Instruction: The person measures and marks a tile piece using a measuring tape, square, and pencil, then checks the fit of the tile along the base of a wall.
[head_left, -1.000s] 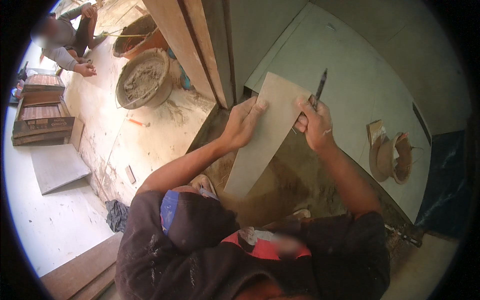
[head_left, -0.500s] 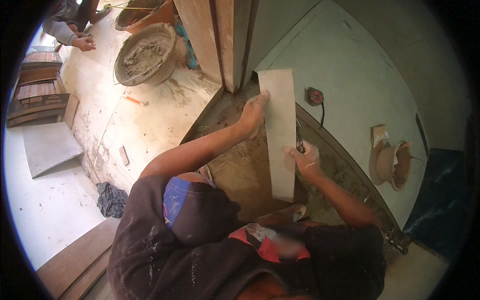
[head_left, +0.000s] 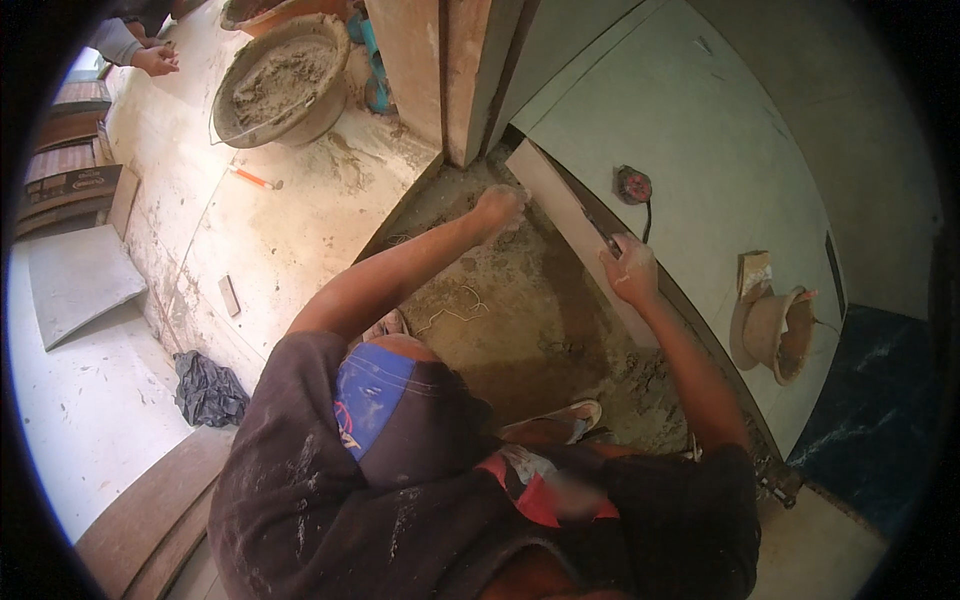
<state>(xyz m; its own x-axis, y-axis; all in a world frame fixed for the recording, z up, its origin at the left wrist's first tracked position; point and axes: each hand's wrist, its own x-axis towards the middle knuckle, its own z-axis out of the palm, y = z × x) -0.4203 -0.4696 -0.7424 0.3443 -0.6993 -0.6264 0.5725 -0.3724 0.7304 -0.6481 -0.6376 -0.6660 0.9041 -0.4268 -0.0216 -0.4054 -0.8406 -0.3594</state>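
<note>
A long, narrow pale tile (head_left: 555,200) lies at a slant along the right side of the cement recess. My left hand (head_left: 498,212) is beside its far end, dusty, with curled fingers; whether anything is in them I cannot make out. My right hand (head_left: 630,265) grips a slim dark pen-like tool (head_left: 605,236) over the tile's middle. The bare recess floor (head_left: 510,310) shows rough cement and loose string. A round red-and-dark object (head_left: 633,184), possibly a tape measure, sits on the pale surface just right of the tile.
A mortar bucket (head_left: 280,85), orange bucket (head_left: 262,12) and orange pencil (head_left: 255,178) are on the left floor, near a wooden door frame (head_left: 460,70). Another person's hand (head_left: 155,60) shows at top left. Stacked boxes (head_left: 70,190), a black bag (head_left: 208,390) and a broken pot (head_left: 785,335) lie around.
The tile, held up in both hands earlier, now lies down in the recess along its right edge. My left hand has come off it. The red-and-dark object appeared by half a second ago.
</note>
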